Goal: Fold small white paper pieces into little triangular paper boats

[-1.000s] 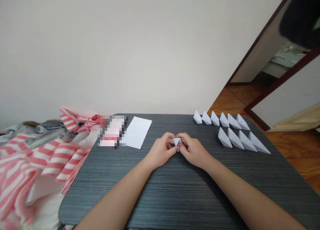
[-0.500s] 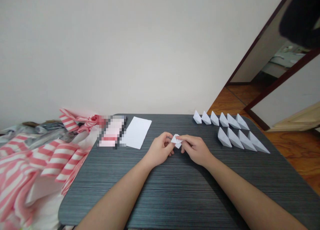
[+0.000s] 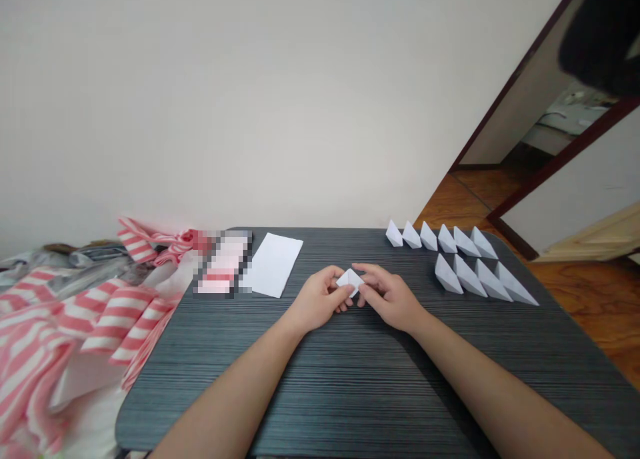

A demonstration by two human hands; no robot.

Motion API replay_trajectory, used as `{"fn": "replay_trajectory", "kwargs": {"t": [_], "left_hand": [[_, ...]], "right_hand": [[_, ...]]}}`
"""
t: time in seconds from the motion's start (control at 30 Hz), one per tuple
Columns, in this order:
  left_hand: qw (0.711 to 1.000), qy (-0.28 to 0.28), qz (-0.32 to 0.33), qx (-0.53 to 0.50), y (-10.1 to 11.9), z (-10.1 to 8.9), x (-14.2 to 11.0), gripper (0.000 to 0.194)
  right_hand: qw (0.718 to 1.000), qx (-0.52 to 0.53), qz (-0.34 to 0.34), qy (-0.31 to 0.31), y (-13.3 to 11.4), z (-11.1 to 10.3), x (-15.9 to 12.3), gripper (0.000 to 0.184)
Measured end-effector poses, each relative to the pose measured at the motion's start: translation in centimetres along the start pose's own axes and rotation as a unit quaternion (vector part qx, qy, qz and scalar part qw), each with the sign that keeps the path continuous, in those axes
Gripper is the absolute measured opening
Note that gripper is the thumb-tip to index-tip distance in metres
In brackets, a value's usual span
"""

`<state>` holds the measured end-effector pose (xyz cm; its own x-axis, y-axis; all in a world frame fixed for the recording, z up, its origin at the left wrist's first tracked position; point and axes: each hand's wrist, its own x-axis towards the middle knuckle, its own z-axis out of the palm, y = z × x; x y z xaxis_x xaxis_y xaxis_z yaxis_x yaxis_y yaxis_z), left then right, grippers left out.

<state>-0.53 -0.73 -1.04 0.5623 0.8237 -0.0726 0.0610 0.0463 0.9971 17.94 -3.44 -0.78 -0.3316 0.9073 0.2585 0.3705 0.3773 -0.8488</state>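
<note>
Both hands meet over the middle of the dark striped table (image 3: 350, 392). Between them is a small folded piece of white paper (image 3: 349, 280). My left hand (image 3: 319, 301) pinches its left side with curled fingers. My right hand (image 3: 389, 300) grips its right side, forefinger laid along the top. The paper is held just above the table. To the right stand several finished folded white paper pieces (image 3: 470, 267) in two rows.
A flat white sheet of paper (image 3: 273, 264) lies at the back left, beside a blurred pink and white object (image 3: 223, 262). Pink and white striped cloth (image 3: 75, 326) is heaped off the table's left edge. A wooden floor and doorway are at the right.
The folded paper has been turned and opened out from a small downward triangle into a wider diamond shape. Both hands have stayed in the same place, fingers shifting slightly.
</note>
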Motion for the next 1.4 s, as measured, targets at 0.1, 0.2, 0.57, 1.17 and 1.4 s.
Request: {"fn": "replay_trajectory", "kwargs": {"t": [0.1,0.2,0.57,1.17,1.4], "left_hand": [[1.000,0.000,-0.002,0.011,0.0,0.0,-0.1,0.022],[0.999,0.007,0.001,0.034,-0.1,0.1,-0.2,0.023],[0.995,-0.026,0.005,0.095,0.8,0.1,-0.4,0.027],[0.980,-0.061,0.028,0.187,1.4,0.1,-0.8,0.028],[0.991,-0.039,0.026,0.128,1.4,0.3,-0.7,0.035]], "right_hand": [[0.999,-0.021,0.046,0.002,0.2,0.2,0.2,0.021],[0.997,-0.038,0.064,-0.009,0.0,0.1,0.4,0.015],[0.998,-0.006,0.069,-0.010,-0.4,0.2,0.3,0.022],[0.999,-0.025,0.039,-0.010,-0.9,0.2,0.3,0.018],[0.998,-0.029,0.052,-0.015,-1.1,0.2,0.2,0.019]]}}
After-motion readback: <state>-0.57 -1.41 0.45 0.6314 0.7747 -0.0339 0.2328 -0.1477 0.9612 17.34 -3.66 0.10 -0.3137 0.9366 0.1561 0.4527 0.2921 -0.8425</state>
